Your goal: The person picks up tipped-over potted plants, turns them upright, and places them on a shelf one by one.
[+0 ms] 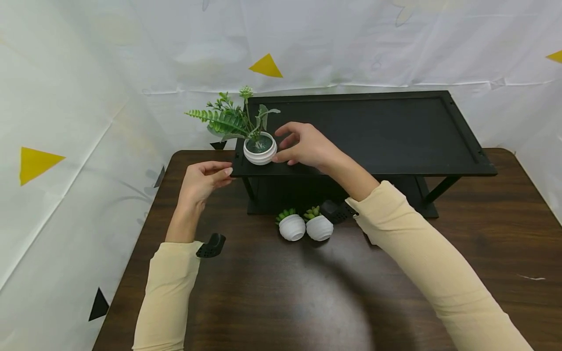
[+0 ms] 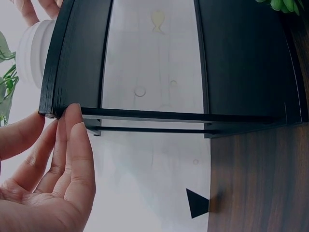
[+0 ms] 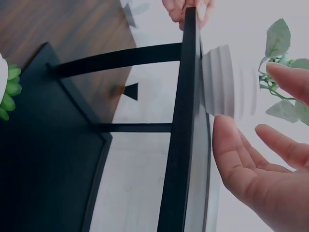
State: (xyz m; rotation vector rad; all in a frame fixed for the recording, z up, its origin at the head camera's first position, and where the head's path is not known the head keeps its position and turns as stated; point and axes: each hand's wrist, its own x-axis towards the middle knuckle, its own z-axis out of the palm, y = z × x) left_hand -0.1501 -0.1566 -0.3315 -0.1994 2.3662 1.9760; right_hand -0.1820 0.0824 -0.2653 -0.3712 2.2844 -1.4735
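Note:
A white ribbed pot (image 1: 260,156) with mixed green artificial-looking leaves (image 1: 228,119) stands upright at the left end of a black two-tier shelf (image 1: 373,131). My left hand (image 1: 202,180) pinches the front left corner of the top board; the left wrist view shows the thumb above and the fingers (image 2: 79,150) beneath it. Just right of the pot, my right hand (image 1: 307,144) has its fingers spread and loosely bent, thumb tip at the pot's side. In the right wrist view, a fingertip (image 3: 224,128) lies right at the pot's lower side.
Two small white pots with succulents, one on the left (image 1: 292,227) and one on the right (image 1: 319,228), lie tilted before the shelf's lower board. The shelf stands on a dark wooden table (image 1: 263,292). A white cloth (image 1: 351,48) with yellow and black shapes hangs behind and on the left.

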